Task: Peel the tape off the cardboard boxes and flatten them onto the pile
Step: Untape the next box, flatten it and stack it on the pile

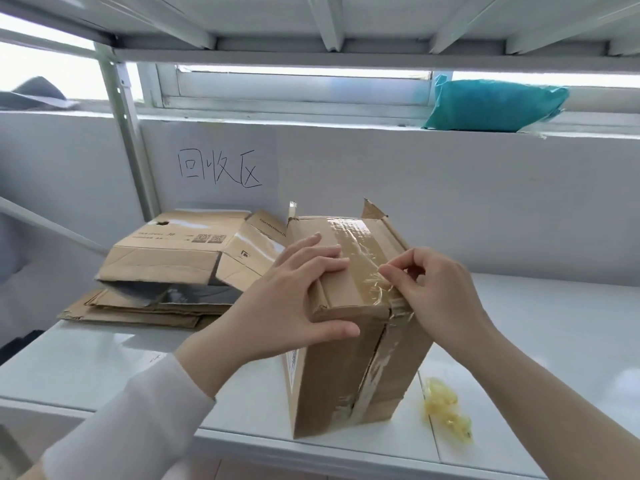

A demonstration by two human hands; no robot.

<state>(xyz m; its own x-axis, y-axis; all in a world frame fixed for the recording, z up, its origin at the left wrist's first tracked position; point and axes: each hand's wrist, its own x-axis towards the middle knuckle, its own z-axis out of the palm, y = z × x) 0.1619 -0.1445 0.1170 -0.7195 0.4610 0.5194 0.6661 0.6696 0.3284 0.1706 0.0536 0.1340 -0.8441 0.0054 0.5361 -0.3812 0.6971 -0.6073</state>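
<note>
**Tape edge pinched on upright box, pile waiting at left**

A cardboard box (349, 327) stands upright on the white tabletop (540, 327), near its front edge, tilted a little to the left. Clear tape (360, 258) runs along the middle of its top face, over the near edge and down the front seam. At the far end two short flaps stick up.

Left hand (294, 299) lies flat on the top of the box, fingers (322, 258) spread across the cardboard, thumb hooked over the near edge and pressed to the front face. It steadies the box; it grips nothing closed. A white sleeve (138, 420) covers that forearm.

Right hand (436, 289) sits at the box's right top corner. Thumb and forefinger are closed in a pinch on a lifted, crinkled edge of the tape; the other fingers curl loosely. Right forearm is bare.

Pile of flattened boxes (149, 303) lies on the tabletop to the left and behind, just beside the upright box. The top one is only half collapsed, its open end facing forward.

A crumpled wad of yellowish tape (446, 414) lies on the tabletop right of the box, near the front edge, apart from it.

Handwritten characters (218, 168) mark the wall above the pile. A teal bag (491, 105) rests on the window ledge, upper right
</note>
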